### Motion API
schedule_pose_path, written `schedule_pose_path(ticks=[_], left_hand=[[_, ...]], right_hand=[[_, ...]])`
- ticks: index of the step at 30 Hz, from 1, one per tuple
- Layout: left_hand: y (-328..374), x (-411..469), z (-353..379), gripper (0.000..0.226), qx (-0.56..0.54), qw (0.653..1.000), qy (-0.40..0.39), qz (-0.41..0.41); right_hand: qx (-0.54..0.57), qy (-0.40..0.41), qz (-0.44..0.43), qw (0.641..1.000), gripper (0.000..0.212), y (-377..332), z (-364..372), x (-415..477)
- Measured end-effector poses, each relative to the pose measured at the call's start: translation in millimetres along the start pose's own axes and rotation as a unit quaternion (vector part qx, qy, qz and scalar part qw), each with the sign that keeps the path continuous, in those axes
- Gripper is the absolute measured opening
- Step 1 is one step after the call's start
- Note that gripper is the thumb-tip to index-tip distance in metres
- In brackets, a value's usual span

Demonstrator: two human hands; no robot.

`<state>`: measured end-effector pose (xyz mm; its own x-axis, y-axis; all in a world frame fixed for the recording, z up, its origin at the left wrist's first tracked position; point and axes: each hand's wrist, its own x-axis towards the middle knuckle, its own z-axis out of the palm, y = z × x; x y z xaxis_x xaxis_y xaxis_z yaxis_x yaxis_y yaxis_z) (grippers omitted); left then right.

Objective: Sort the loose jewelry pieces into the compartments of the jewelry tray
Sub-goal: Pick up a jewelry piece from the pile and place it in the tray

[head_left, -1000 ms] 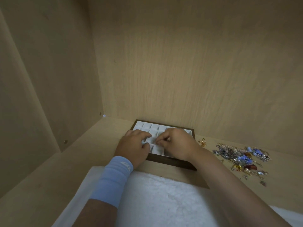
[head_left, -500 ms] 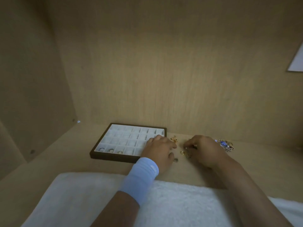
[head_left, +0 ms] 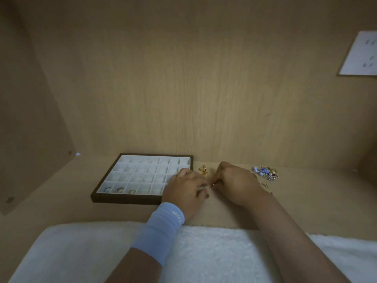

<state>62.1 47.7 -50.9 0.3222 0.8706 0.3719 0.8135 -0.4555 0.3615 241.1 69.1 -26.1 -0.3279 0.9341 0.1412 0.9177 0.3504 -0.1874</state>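
Hands have moved off the dark-framed white compartment tray [head_left: 126,200] (three rings [head_left: 119,189] in its front row) to the wooden surface [head_left: 306,201] beside it, where left hand [head_left: 185,189] and right hand [head_left: 234,184] curl their fingers together, pinching a small glinting piece [head_left: 212,184], likely the next to sort.

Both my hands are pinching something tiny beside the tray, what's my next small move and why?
Likely carry the small piece, pinched between left hand and right hand, into the tray, front-row compartment beside the three rings; it looks unfilled.
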Motion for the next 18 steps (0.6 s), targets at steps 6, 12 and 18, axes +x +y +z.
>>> schedule_pose_path(ticks=[6,12,18], left_hand=[[4.2,-3.3,-6.4,0.025,-0.123,0.988,0.085,-0.048],[4.2,-6.3,-13.0,0.012,-0.268,0.944,0.127,-0.141],[5.4,-8.1,-26.3,0.011,-0.35,0.914,0.116,-0.172]], right_hand=[[0.291,0.074,0.061,0.952,0.01,-11.1,-1.3,-2.8],[0.472,0.112,0.08,0.871,0.013,-27.8,2.3,-1.5],[0.539,0.134,0.073,0.828,0.009,-43.2,3.8,-0.9]])
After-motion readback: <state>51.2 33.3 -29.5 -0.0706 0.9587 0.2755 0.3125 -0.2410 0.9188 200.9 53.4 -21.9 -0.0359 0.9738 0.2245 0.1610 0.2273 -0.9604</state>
